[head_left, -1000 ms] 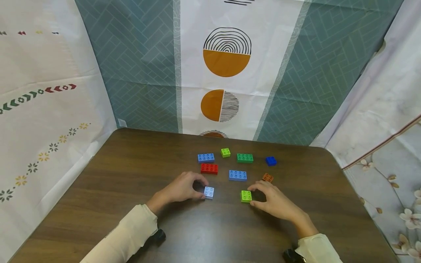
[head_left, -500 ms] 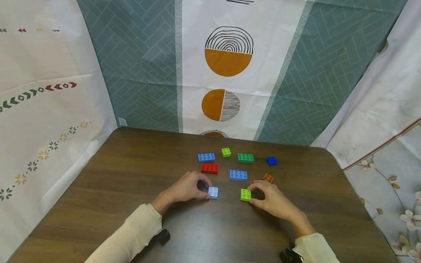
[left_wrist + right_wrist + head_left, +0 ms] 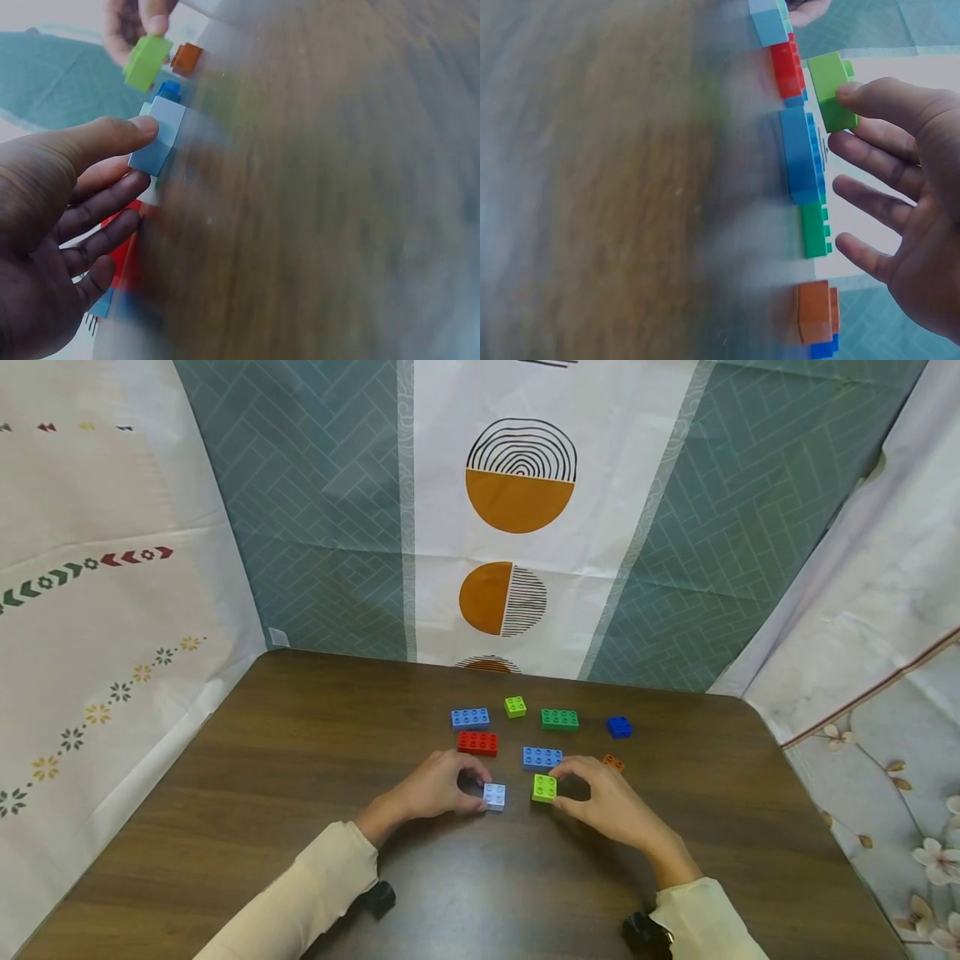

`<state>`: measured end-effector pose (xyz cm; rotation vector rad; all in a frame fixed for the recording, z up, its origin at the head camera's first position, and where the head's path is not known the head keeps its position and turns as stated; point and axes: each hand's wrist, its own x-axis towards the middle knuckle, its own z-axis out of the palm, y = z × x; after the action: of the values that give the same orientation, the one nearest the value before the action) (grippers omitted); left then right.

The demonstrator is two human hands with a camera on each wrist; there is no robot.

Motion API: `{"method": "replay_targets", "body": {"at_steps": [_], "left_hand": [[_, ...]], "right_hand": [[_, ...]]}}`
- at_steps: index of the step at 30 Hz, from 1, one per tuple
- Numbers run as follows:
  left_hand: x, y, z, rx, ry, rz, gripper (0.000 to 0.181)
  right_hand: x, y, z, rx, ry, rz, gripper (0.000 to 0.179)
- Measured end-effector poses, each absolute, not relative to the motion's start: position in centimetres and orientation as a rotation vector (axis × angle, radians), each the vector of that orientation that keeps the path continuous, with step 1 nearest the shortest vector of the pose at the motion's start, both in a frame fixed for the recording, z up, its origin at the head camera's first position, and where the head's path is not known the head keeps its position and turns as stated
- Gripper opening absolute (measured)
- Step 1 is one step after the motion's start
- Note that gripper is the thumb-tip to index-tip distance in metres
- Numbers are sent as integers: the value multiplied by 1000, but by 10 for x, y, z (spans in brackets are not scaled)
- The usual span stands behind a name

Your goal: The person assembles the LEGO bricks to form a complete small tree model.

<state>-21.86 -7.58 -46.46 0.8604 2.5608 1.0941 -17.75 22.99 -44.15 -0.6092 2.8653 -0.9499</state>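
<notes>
Between thumb and fingertips my left hand [image 3: 437,787] pinches a pale blue square toy brick [image 3: 494,797], which sits on the table. My right hand [image 3: 613,802] pinches a lime green square brick [image 3: 544,788] a short way to the right of it. In the right wrist view the lime green brick [image 3: 828,91] is raised off the tabletop and tilted, its studs away from the table. A small gap separates the two held bricks. Behind them lie a red brick [image 3: 477,743] and a blue eight-stud brick [image 3: 542,758].
Farther back on the brown table [image 3: 337,710] lie another blue brick [image 3: 470,719], a small lime brick [image 3: 515,707], a green brick [image 3: 559,719] and a dark blue brick [image 3: 619,727]. An orange brick [image 3: 614,762] is partly hidden behind my right hand. Patterned cloths [image 3: 330,527] hang around the table.
My left hand has moved right with the pale blue brick. The right hand has moved left and a little away with the lime green brick, now lifted. The gap between them has narrowed.
</notes>
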Motion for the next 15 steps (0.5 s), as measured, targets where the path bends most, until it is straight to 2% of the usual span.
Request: {"method": "replay_targets", "body": {"at_steps": [15], "left_hand": [[-221,-61,-472,827,2564,1164,30]], "right_hand": [[-184,201,-442,-598,2778,-1009,32]]}}
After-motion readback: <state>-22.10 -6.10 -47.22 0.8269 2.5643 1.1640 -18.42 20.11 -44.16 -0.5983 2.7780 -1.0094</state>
